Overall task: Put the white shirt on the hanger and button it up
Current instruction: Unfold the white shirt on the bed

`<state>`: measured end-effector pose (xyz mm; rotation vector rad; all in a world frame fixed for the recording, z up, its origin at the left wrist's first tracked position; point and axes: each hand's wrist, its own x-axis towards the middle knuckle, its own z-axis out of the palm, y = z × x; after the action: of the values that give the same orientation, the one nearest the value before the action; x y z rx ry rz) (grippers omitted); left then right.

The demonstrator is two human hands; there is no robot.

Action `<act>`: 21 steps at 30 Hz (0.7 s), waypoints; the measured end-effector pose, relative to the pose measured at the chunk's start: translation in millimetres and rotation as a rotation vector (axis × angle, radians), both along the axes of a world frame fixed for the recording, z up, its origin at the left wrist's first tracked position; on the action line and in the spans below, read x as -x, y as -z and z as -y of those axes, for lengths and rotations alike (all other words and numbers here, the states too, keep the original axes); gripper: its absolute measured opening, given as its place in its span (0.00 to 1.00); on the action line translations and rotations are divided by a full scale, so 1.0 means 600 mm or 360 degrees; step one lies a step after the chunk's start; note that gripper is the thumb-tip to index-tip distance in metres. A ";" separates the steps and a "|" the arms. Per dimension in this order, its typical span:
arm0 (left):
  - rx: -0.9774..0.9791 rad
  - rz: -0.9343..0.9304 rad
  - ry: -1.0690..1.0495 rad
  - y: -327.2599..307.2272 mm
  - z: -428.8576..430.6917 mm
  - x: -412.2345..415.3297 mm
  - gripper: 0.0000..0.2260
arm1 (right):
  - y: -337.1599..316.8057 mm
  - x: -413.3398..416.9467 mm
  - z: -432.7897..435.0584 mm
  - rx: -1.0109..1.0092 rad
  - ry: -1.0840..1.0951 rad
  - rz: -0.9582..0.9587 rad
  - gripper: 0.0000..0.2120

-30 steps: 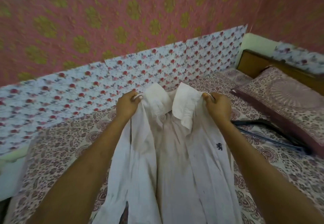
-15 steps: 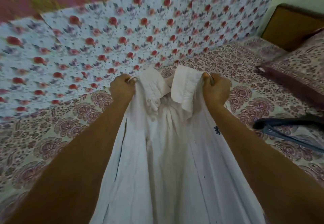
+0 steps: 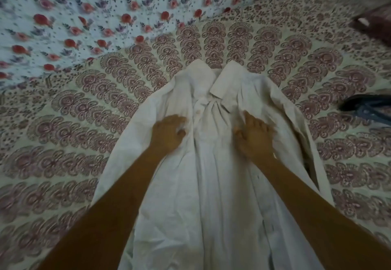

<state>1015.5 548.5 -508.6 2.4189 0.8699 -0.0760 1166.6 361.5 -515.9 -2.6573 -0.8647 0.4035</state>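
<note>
just below the camera, a white shirt (image 3: 211,195) lies on a patterned bedspread (image 3: 63,132), collar farthest away. the left hand (image 3: 168,134) curls its fingers into the cloth; the right hand (image 3: 255,137) rests on it, fingers spread. a dark hanger (image 3: 366,106) lies apart, far right.

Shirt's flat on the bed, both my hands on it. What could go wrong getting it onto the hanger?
1. The hanger lies off at the right edge, apart from the white shirt; reaching for it frees one hand and the fabric may shift.
2. The front is bunched below the collar, between the left hand and right hand, so buttons could end up in the wrong holes.
</note>
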 end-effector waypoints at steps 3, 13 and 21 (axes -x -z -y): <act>-0.0160 -0.0146 0.0067 0.009 0.061 0.076 0.28 | 0.016 0.070 0.055 0.0171 -0.0123 -0.0053 0.29; -0.0119 0.0300 -0.0282 -0.052 0.173 0.342 0.17 | -0.039 0.323 0.127 -0.0369 -0.0176 -0.0342 0.23; 0.0008 -0.0072 -0.1184 -0.062 0.194 0.563 0.12 | -0.057 0.557 0.117 -0.0427 -0.0396 -0.0464 0.15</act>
<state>677.8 432.0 -471.4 1.9465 1.7179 0.1485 832.3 291.1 -481.5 -2.1863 -1.0719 0.6642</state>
